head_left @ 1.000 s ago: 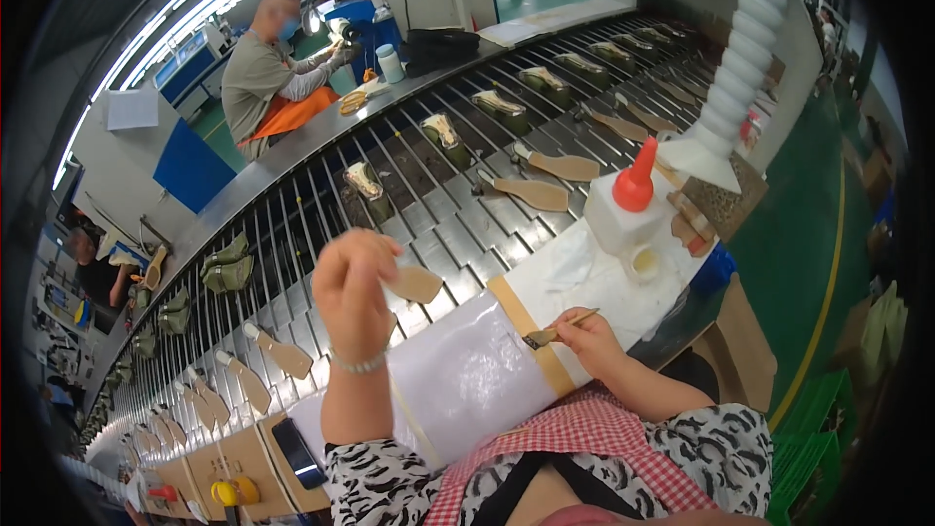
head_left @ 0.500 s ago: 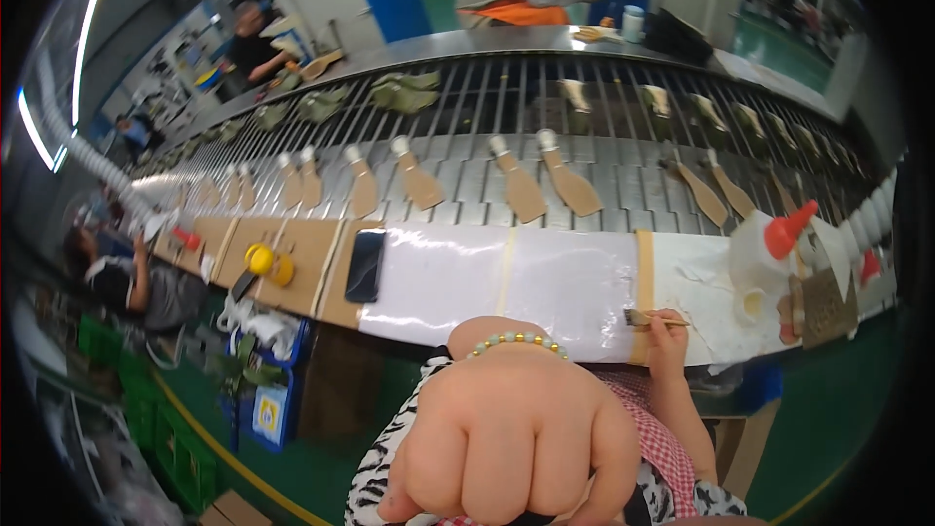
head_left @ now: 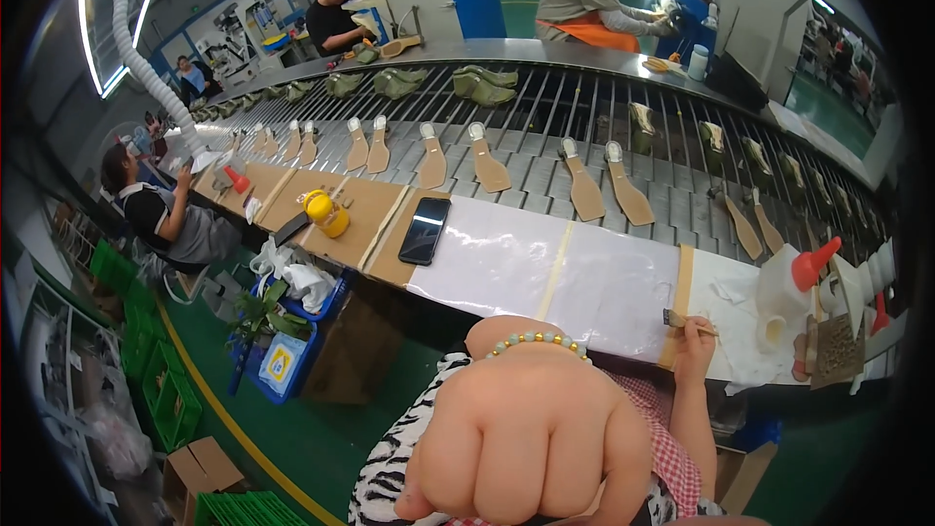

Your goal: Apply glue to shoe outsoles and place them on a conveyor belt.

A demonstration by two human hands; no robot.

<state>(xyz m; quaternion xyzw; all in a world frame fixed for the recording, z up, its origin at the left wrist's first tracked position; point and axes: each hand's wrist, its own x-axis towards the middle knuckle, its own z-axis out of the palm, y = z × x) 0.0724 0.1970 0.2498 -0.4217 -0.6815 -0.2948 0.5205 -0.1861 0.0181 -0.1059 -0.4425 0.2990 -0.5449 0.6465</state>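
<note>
My left hand [head_left: 531,433], a beaded bracelet [head_left: 536,339] at its wrist, is raised very close below the view. Its fingers are bent and pressed together; their tips, and anything they hold, are hidden. Pinched in my right hand [head_left: 693,346] is a small flat brush [head_left: 674,319], its dark bristles pointing left over the tan tape strip [head_left: 685,278] on the bench. White sheeting [head_left: 614,282] covers the bench to the left of the brush. Tan insoles [head_left: 584,190] with pale heel ends lie in pairs on the metal slat conveyor beyond.
A white bottle with a red spout [head_left: 787,282] stands at the bench's right end. A phone [head_left: 425,231] and a yellow container [head_left: 329,214] lie further left. Green shoe uppers [head_left: 484,86] rest on the far rack. Below left is a blue crate [head_left: 292,360]. Several people work nearby.
The view has turned left, so the bench, conveyor and co-workers sit further right in it. Both hands keep nearly the same pose, the brush still in my right hand.
</note>
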